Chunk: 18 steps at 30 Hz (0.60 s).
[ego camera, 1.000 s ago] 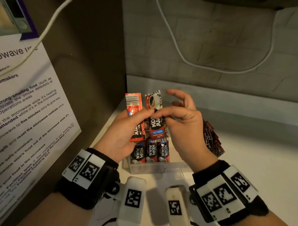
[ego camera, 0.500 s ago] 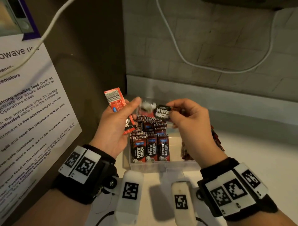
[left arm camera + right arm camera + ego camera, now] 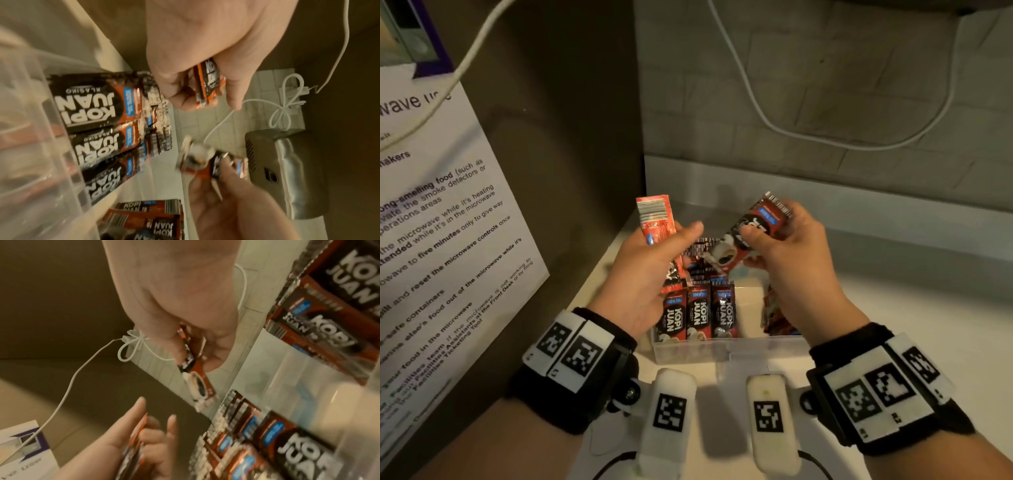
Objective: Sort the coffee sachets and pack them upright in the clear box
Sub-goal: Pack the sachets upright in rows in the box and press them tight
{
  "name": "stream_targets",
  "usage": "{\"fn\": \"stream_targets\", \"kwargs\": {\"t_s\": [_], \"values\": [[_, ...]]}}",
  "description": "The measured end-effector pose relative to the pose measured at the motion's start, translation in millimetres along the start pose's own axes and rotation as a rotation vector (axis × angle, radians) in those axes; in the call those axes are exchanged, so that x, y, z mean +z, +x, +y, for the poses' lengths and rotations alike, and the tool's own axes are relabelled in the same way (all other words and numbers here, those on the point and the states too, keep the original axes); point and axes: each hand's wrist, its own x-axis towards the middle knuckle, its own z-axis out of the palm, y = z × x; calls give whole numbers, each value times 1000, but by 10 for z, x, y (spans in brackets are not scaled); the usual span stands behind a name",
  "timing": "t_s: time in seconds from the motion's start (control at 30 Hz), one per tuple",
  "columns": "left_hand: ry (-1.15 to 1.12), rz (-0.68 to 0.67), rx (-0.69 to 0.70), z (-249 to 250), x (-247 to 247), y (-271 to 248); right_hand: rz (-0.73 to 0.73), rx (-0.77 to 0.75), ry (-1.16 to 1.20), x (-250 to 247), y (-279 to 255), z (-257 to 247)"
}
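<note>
A clear box sits on the white counter with several Kopi Juan sachets standing upright in rows at its left side. My left hand holds a red sachet upright above the box's left edge, barcode side toward me. My right hand pinches another sachet between thumb and fingers, tilted with its cup picture pointing down toward the box. The left wrist view shows the left hand gripping its sachet. The right wrist view shows the tilted sachet over the rows.
More loose sachets lie at the box's right side. A brown cabinet wall with a printed notice stands close on the left. A tiled wall with a white cable is behind. White counter stretches to the right.
My right hand has pulled one sachet off the left hand's pair and turned it end over end, from upright to cup-end down. Both hands have drifted slightly apart.
</note>
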Motion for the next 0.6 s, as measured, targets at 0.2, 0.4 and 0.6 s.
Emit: {"fn": "stream_targets", "kwargs": {"t_s": [0.2, 0.4, 0.6], "values": [[-26, 130, 57, 131, -192, 102, -227, 199, -689, -136, 19, 137], [-27, 122, 76, 127, -220, 101, -285, 295, -887, 18, -55, 435], [-44, 122, 73, 115, -247, 96, -280, 406, -884, 47, -37, 539]]}}
